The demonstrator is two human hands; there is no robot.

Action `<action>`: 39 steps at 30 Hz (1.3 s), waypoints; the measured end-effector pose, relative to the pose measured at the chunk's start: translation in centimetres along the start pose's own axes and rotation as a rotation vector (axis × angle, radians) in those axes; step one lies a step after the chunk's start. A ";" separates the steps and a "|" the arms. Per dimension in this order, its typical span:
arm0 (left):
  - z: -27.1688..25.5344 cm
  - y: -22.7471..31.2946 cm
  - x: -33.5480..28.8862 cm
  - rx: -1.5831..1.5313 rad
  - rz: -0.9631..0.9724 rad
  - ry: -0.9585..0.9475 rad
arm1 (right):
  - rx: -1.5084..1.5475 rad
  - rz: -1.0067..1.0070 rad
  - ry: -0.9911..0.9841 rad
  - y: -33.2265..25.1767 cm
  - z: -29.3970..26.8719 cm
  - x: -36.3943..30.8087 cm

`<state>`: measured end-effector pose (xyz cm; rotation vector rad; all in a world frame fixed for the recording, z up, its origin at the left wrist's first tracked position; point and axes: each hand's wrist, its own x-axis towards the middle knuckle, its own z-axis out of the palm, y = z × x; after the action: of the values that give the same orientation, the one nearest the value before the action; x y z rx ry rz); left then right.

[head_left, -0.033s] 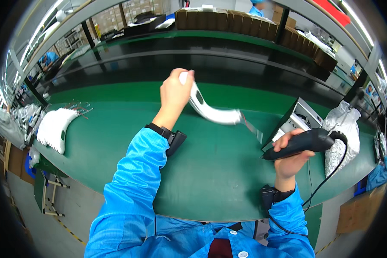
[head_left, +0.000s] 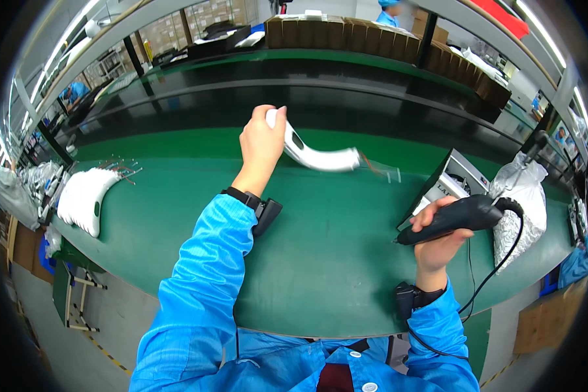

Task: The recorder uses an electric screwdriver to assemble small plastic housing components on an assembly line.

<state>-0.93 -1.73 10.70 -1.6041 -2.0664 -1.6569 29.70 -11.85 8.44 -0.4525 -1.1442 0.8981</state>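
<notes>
My left hand [head_left: 261, 140] is closed around the upper end of a white curved plastic housing [head_left: 320, 161], held over the far part of the green table. An oval opening shows in its side. From its free end trail thin red wires [head_left: 370, 164] and a small clear strip [head_left: 392, 174]. In my right hand [head_left: 438, 238] lies a black electric screwdriver [head_left: 451, 220], gripped around its body, its tip pointing left over the table. A black cord [head_left: 522, 238] loops from its rear end. The tool and the housing are well apart.
Several white housings [head_left: 85, 199] with loose wire ends lie stacked on the left of the green table [head_left: 320, 261]. At the right stand a grey box-shaped device [head_left: 445, 186] and a silvery bag [head_left: 521, 215]. Brown cartons [head_left: 343, 32] line the far shelf beyond a black conveyor [head_left: 346, 88].
The housing's free end has swung up and slightly left, its wires and clear strip lifting with it. My left hand has shifted a little left. The right hand with the screwdriver has barely moved.
</notes>
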 end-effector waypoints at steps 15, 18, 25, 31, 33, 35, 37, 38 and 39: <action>5.8 2.1 -6.9 -0.306 0.285 -0.473 | -0.119 0.168 -0.138 0.4 -0.6 -1.3; 3.7 4.7 -11.7 -0.688 0.071 -0.793 | -0.292 0.156 -0.186 0.8 0.6 -1.4; 3.9 3.8 -14.8 -0.833 -0.110 -0.986 | -0.213 0.261 -0.334 3.7 0.2 -1.9; 3.4 3.6 -14.6 -0.806 -0.068 -1.016 | -0.316 0.285 -0.235 3.9 0.8 -2.0; 3.3 3.4 -14.6 -0.804 -0.060 -1.010 | -0.312 0.299 -0.257 3.9 0.9 -2.1; 3.0 3.3 -14.7 -0.801 -0.050 -1.004 | -0.306 0.312 -0.279 3.9 1.0 -2.3; 3.6 3.1 -14.8 -0.799 -0.015 -0.989 | -0.307 0.288 -0.306 4.1 0.6 -2.5; 3.8 3.1 -14.9 -0.808 -0.015 -1.000 | -0.318 0.290 -0.297 4.1 0.4 -2.5; 3.4 3.0 -14.8 -0.800 -0.011 -0.980 | -0.325 0.288 -0.306 4.0 0.8 -2.6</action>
<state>9.84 -9.46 2.71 -3.1679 -1.6639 -2.1051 27.12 -11.68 4.41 -0.7788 -1.5423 1.0592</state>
